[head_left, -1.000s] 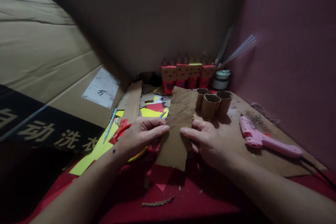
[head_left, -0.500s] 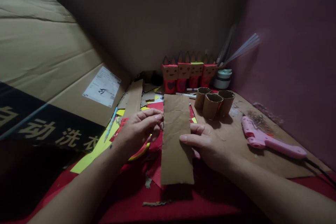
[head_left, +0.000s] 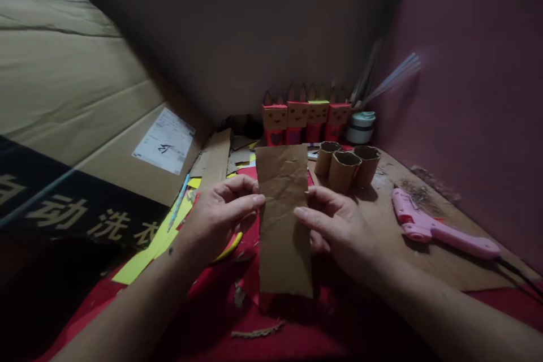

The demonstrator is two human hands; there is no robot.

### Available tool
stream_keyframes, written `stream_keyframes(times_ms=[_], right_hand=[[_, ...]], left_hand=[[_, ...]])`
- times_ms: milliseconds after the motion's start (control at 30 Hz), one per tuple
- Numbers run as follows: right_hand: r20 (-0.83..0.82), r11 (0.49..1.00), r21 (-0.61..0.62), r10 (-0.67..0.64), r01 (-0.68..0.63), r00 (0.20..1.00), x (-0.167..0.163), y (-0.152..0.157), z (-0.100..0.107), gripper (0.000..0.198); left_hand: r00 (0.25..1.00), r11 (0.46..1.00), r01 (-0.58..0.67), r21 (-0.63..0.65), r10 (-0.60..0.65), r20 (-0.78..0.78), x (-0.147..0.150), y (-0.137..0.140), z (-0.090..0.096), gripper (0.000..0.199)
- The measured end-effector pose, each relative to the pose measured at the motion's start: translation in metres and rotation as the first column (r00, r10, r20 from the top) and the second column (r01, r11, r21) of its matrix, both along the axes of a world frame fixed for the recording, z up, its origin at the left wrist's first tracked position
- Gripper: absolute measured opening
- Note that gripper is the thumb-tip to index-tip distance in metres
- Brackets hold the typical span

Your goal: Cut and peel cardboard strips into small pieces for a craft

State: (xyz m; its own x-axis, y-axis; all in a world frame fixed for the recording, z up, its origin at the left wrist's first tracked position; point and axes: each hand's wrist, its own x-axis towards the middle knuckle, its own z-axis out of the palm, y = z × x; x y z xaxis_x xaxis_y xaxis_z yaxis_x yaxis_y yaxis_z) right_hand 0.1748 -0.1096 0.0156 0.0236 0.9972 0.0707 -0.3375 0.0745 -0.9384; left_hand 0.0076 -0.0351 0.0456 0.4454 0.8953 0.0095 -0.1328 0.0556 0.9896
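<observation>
A tall rectangular strip of brown cardboard is held upright in front of me, with shallow creases across its upper half. My left hand pinches its left edge, thumb on the near face and fingers behind. On the opposite edge my right hand grips it the same way, fingers partly hidden behind the strip. Below the left hand, a yellow-edged curved handle shows in part. Beyond the right hand stand three cardboard tubes.
A pink glue gun lies on a cardboard sheet at right. Several face-painted cardboard figures line the back beside a lidded jar. A large carton fills the left, near yellow paper and a pencil.
My left thumb has come onto the strip's left edge, so both hands now hold it. The strip's top has shifted slightly up and left.
</observation>
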Motion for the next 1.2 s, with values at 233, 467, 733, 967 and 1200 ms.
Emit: stream_keyframes(times_ms=[233,467,733,967,1200], right_hand=[[0.094,0.996,0.039,-0.086,0.083,0.992,0.001,0.008,0.024,0.012],[-0.029,0.997,0.064,0.032,-0.03,0.999,-0.008,0.019,0.044,0.014],[-0.03,0.994,-0.107,-0.031,0.027,0.999,-0.015,0.042,0.041,0.007],[-0.075,0.992,-0.115,-0.054,0.045,0.996,-0.023,0.049,0.036,0.005],[-0.146,0.999,-0.016,-0.052,0.05,0.988,-0.027,0.051,0.037,0.005]], left_hand=[[0.998,0.99,-0.064,0.124,0.065,-0.003,-0.006,-0.006,0.008,0.011],[0.987,0.982,-0.14,0.128,0.128,0.095,-0.009,-0.008,0.018,0.011],[0.983,0.994,-0.108,-0.032,0.111,0.147,-0.005,0.001,0.013,0.013],[0.972,0.987,-0.15,-0.062,0.158,0.172,-0.011,0.011,0.004,0.013],[0.97,0.989,-0.148,-0.013,0.148,0.195,-0.009,0.003,0.011,0.009]])
